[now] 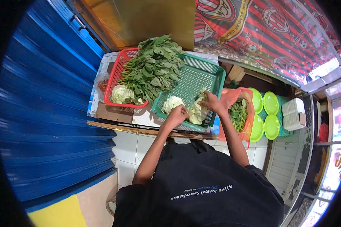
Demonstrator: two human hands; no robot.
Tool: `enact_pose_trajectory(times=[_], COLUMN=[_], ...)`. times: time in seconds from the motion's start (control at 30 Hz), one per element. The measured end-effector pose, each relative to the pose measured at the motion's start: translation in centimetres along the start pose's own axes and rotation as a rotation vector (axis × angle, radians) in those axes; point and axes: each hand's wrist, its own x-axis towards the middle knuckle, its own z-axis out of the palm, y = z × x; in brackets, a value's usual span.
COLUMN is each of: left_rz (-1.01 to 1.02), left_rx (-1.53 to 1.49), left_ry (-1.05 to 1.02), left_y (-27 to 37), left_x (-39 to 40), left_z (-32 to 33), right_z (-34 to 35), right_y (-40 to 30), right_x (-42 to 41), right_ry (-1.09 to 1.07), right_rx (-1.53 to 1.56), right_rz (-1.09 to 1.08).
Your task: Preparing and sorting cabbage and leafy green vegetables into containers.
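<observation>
Both hands are over a green plastic basket [199, 74] on the table. My right hand [211, 102] grips the upper edge of some loose cabbage leaves [198, 113] at the basket's near right. Between the leaves and a pale cabbage head [171, 103] is my left hand [176, 115], its fingers curled. Its fingertips come close to the leaves, but whether they pinch a leaf I cannot tell. To the left, a red plastic basket [113, 76] holds another cut cabbage [122, 94] and a large heap of leafy greens [156, 66], which spills over onto the green basket.
A clear bag of red chillies [103, 85] leans by the red basket. To the right are an orange plastic bag [226, 98] of greens, several lime-green plates [271, 127] and stacked white containers [294, 113]. Blue corrugated metal [54, 113] borders the left; a wooden table edge [147, 132] runs before me.
</observation>
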Motion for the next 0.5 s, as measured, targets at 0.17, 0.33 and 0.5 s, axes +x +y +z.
enact_pose_trajectory(times=[0.17, 0.33, 0.5], left_rz=[0.021, 0.071, 0.106], left_rx=[0.229, 0.266, 0.293], left_ry=[-0.301, -0.358, -0.455], left_y=[-0.1, -1.5, -1.7], left_x=[1.6, 2.9, 3.1], left_z=[-0.1, 1.2, 1.2], right_z=[0.9, 1.8, 2.4], right_y=[-1.0, -0.4, -1.6], right_x=[0.3, 0.2, -1.0], right_ry=[-0.093, -0.039, 0.198], right_rx=[0.179, -0.126, -0.468], right_rz=[-0.102, 0.085, 0.09])
